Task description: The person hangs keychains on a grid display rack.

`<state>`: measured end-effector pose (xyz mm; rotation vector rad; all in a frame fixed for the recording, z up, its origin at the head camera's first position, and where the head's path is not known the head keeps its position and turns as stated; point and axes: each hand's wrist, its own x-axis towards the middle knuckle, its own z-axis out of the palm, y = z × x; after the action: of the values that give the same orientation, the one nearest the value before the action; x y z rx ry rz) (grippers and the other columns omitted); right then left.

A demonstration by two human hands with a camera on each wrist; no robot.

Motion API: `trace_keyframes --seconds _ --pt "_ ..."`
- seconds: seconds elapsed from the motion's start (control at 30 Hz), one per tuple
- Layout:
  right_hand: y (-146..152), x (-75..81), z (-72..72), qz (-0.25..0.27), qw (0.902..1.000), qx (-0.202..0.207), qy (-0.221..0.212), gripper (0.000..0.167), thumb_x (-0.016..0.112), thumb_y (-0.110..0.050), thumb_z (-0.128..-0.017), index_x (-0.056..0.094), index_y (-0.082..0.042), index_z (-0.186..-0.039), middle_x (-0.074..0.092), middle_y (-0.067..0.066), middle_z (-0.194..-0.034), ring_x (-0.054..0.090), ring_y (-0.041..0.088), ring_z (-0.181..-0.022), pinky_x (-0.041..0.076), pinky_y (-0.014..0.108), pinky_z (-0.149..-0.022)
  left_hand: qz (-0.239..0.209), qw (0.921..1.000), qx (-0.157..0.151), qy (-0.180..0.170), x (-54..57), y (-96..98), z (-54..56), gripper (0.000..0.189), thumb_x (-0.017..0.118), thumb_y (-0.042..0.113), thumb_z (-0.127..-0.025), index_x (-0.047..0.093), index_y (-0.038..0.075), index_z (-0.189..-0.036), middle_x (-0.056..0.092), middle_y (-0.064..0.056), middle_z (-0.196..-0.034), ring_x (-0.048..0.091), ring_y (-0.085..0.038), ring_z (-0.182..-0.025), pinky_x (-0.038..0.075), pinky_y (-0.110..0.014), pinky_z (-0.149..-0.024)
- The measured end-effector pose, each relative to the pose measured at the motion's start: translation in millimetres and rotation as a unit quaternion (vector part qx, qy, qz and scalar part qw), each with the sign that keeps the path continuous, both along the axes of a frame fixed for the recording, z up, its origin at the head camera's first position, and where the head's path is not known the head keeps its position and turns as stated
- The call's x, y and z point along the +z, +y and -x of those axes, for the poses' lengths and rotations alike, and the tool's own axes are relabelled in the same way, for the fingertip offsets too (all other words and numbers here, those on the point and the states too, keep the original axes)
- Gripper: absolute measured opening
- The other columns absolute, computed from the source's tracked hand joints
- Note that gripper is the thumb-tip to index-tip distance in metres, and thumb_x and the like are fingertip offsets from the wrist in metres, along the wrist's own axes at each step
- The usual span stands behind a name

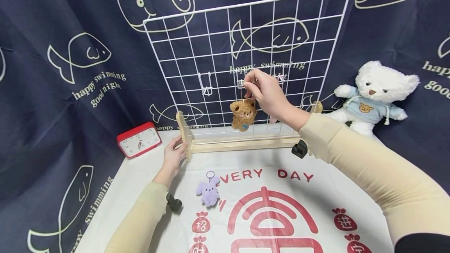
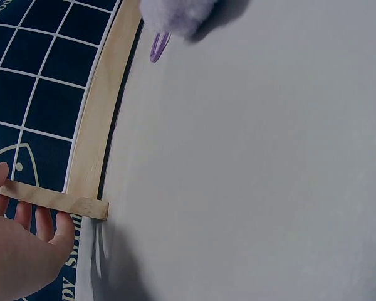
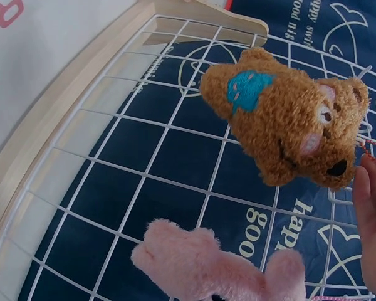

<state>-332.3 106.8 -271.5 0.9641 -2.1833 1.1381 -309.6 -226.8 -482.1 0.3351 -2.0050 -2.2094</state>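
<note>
My right hand [image 1: 265, 91] pinches the thin red cord of a brown teddy bear keychain [image 1: 243, 116] at a white hook on the wire grid [image 1: 228, 46]. The bear hangs below my fingers in front of the grid, a blue patch [image 3: 247, 89] on its belly. Beside it, mostly hidden behind my hand in the head view, a pink plush keychain [image 3: 188, 260] hangs on the grid. My left hand [image 1: 174, 154] grips the left wooden end support [image 2: 56, 199] of the grid's stand, thumb on one side and fingers on the other.
A purple plush keychain [image 1: 209, 193] with a ring lies on the white printed tablecloth [image 1: 260, 167]. To the left of the bear, another white hook [image 1: 206, 89] hangs on the grid. A red clock [image 1: 139, 139] stands at left, a white teddy bear [image 1: 374, 89] at right.
</note>
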Motion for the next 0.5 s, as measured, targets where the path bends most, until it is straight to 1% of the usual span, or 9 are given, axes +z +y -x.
trace_keyframes --seconds 0.17,0.3,0.5 --pt "-1.5 1.5 2.4 0.001 1.0 -0.005 -0.009 0.008 0.058 -0.007 -0.104 0.058 -0.001 -0.1 0.065 0.009 -0.085 0.066 0.02 -0.07 0.057 0.024 -0.06 -0.002 1.0 -0.004 0.001 0.0 -0.4 -1.1 0.052 0.063 0.003 -0.1 0.047 0.002 -0.15 0.046 -0.021 -0.141 0.048 -0.035 -0.131 0.044 -0.045 -0.111" --pt "-2.7 2.6 3.9 -0.011 0.9996 -0.019 -0.016 0.009 0.058 -0.01 -0.105 0.059 -0.002 -0.101 0.066 0.01 -0.084 0.066 0.02 -0.07 0.054 0.022 -0.061 -0.007 1.0 -0.003 0.002 0.8 -0.1 -1.5 0.052 0.063 0.003 -0.1 0.047 0.002 -0.15 0.046 -0.02 -0.14 0.048 -0.035 -0.13 0.043 -0.045 -0.112" --pt "-4.5 2.9 5.1 -0.031 0.9984 -0.044 -0.016 0.008 0.059 -0.01 -0.104 0.059 -0.003 -0.101 0.067 0.012 -0.085 0.067 0.022 -0.072 0.048 0.029 -0.061 -0.006 1.0 -0.003 0.004 0.3 -0.4 -1.1 0.051 0.062 0.002 -0.1 0.048 0.002 -0.149 0.047 -0.02 -0.139 0.049 -0.034 -0.129 0.044 -0.045 -0.111"
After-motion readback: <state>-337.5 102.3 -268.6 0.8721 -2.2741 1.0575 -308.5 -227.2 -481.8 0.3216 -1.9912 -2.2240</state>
